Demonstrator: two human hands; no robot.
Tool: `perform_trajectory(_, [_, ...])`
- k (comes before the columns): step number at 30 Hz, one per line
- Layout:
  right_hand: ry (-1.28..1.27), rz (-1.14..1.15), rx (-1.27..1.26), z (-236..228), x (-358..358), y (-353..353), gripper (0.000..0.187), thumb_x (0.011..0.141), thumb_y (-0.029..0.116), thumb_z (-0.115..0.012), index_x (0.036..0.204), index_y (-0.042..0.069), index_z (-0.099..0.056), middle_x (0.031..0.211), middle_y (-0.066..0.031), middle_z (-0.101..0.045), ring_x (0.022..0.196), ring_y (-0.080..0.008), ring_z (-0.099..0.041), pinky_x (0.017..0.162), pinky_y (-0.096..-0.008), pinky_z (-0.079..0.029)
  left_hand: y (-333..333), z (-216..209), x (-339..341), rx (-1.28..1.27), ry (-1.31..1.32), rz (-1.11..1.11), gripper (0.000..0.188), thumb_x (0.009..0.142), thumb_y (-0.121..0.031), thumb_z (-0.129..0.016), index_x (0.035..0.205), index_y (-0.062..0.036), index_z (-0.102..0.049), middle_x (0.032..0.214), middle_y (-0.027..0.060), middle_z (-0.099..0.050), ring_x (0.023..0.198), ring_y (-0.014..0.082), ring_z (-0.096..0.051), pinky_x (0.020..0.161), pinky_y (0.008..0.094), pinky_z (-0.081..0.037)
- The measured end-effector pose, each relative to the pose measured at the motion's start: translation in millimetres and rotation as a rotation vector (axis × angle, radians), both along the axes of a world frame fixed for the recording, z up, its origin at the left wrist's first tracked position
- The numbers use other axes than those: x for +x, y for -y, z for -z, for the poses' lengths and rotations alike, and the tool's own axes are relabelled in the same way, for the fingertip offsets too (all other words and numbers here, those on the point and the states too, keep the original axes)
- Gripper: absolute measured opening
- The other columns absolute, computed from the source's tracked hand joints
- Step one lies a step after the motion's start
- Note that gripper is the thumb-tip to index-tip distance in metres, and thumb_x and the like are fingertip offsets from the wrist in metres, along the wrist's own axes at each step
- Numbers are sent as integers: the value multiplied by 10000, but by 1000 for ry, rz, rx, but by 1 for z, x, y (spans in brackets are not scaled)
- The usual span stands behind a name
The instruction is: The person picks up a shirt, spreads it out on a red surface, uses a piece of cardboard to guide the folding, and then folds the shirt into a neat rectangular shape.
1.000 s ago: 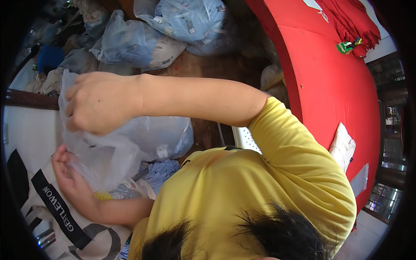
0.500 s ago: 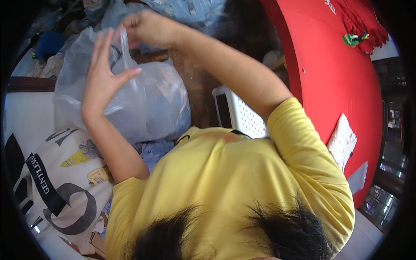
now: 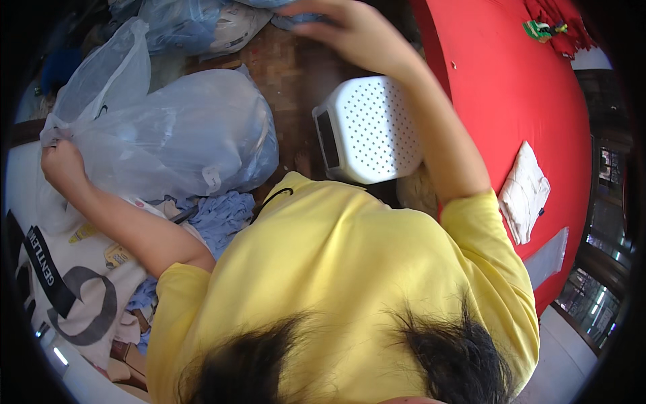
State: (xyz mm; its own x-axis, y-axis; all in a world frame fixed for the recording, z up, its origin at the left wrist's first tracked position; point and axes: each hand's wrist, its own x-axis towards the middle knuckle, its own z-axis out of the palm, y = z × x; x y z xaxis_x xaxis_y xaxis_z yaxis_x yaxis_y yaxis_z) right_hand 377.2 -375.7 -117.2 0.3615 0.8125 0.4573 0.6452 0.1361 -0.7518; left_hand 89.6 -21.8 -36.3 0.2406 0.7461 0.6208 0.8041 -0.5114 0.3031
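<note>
Head | left hand [image 3: 64,163]: grip closed on bag [image 3: 195,128] edge | right hand [image 3: 353,30]: spread, empty (floor [image 3: 293,87] gap beside stool [image 3: 377,128])

Hands parted since half a second ago. Left hand [image 3: 66,165], open-fingered by the bag's neck then, had closed on the clear plastic bag [image 3: 195,128], lower and farther left, drawing a gathered part sideways. Right hand [image 3: 346,30] had left the plastic, shifting rightward over the floor [image 3: 286,74]. White perforated stool [image 3: 380,128] showed more fully.
</note>
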Motion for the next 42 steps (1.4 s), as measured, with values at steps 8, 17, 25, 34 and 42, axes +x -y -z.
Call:
perform_trajectory(8, [267, 998, -620, 77, 19, 381, 300, 909, 172, -591, 1193, 79, -624, 1252, -128, -585, 1202, -306, -519, 1012, -379, -396, -119, -13, -24, 65, -220, -261, 526, 777, -401, -533, 1021, 40, -685, 1119, 284, -626, 1099, 424, -579, 962, 426, -441])
perform_trajectory(17, [343, 1250, -725, 157, -71, 534, 540, 935, 476, -488, 1418, 244, -426, 1491, -111, -357, 1357, -333, -342, 1038, -637, -251, -163, -40, -66, -37, -297, -361, 575, 779, -423, -526, 1125, 17, -660, 1210, 233, -609, 1163, 376, -559, 1005, 396, -406])
perform_trajectory(25, [357, 1358, -711, 192, -73, 518, 562, 938, 488, -472, 1449, 275, -372, 1537, -76, -286, 1406, -353, -253, 1065, -658, -175, -167, -91, -77, -97, -591, -302, 714, 800, -572, -536, 1200, 13, -617, 1251, 214, -592, 1190, 356, -542, 1014, 402, -384])
perform_trajectory(34, [97, 1407, -446, 132, -91, 533, 477, 946, 341, -501, 1388, 169, -459, 1494, -117, -347, 1391, -359, -271, 1113, -582, -165, -21, 0, 71, -576, -738, 312, 804, 820, -693, -530, 1336, -76, -539, 1348, 166, -534, 1277, 326, -460, 1069, 350, -314])
perform_trajectory(42, [-149, 1995, -694, 147, -107, 589, 575, 943, 394, -494, 1403, 65, -397, 1447, -191, -376, 1369, -388, -286, 1126, -572, -167, 518, 108, 270, -144, -468, 1811, 369, 868, -231, -638, 1181, -36, -615, 1261, 183, -565, 1211, 348, -501, 1022, 417, -378])
